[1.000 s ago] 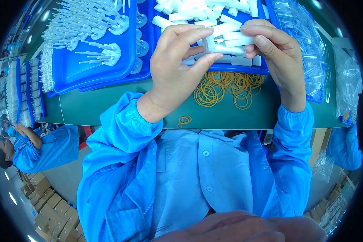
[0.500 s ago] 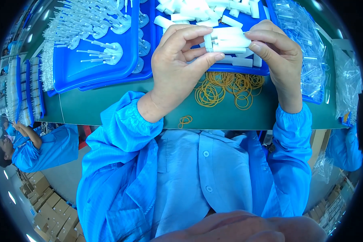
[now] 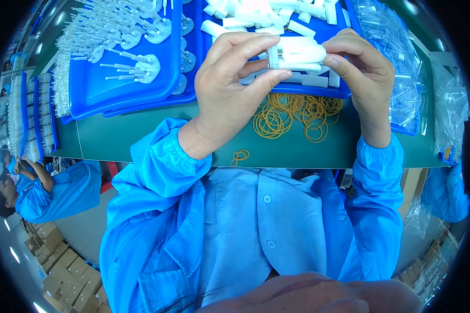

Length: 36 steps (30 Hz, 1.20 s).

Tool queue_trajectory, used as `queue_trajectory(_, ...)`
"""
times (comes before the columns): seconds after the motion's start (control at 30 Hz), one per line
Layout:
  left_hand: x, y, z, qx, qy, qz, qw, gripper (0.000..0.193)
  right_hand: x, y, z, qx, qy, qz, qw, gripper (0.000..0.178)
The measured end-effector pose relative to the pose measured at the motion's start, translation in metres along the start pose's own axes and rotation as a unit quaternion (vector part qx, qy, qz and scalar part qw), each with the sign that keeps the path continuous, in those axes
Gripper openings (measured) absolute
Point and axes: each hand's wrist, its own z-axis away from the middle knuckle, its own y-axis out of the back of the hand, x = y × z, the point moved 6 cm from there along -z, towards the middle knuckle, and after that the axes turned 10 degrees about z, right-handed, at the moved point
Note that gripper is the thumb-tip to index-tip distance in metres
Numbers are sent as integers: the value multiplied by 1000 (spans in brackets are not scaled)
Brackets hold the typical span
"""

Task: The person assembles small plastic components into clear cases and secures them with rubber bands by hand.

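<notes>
Both hands are raised over the front of a blue tray (image 3: 341, 92) of white foam pieces. My left hand (image 3: 230, 86) grips the pale plastic base (image 3: 273, 56) of a pronged part between thumb and fingers. White foam tubes (image 3: 300, 51) sit on its prongs, pointing right, and cover most of them. My right hand (image 3: 363, 68) pinches the far end of one tube with thumb and forefinger. Loose foam tubes (image 3: 302, 28) lie heaped behind. Just below the hands, yellow rubber bands (image 3: 292, 116) are piled on the green table (image 3: 167, 130).
On the left, stacked blue trays (image 3: 83, 113) hold several white pronged parts (image 3: 149, 68). Clear plastic sleeves (image 3: 397, 57) fill a tray at right, beside a clear bag (image 3: 449, 104). A few rubber bands (image 3: 239, 156) lie near the table edge. A co-worker (image 3: 47, 188) is at far left.
The pronged part with its foam tubes has shifted slightly right and turned a little in my hands. Both hands keep their grip.
</notes>
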Motion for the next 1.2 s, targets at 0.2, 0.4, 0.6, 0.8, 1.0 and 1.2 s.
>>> queue_trajectory(0.2,1,1,0,-24,-21,-60,998,45,-4,-4,-2,-24,50,28,998,13)
queue_trajectory(0.4,-5,5,-3,10,40,3,999,40,-13,-2,-4,-3,111,120,987,12)
queue_trajectory(0.6,-6,0,1,-37,44,36,998,36,-24,2,4,29,117,151,981,10)
queue_trajectory(0.8,-17,-5,-2,70,205,226,950,26,23,122,-8,142,258,162,942,17)
queue_trajectory(1.0,-26,4,-1,80,241,346,903,32,74,120,-17,-114,24,628,769,30)
queue_trajectory(1.2,-33,4,-3,87,256,408,872,32,84,130,-9,-65,119,590,796,23)
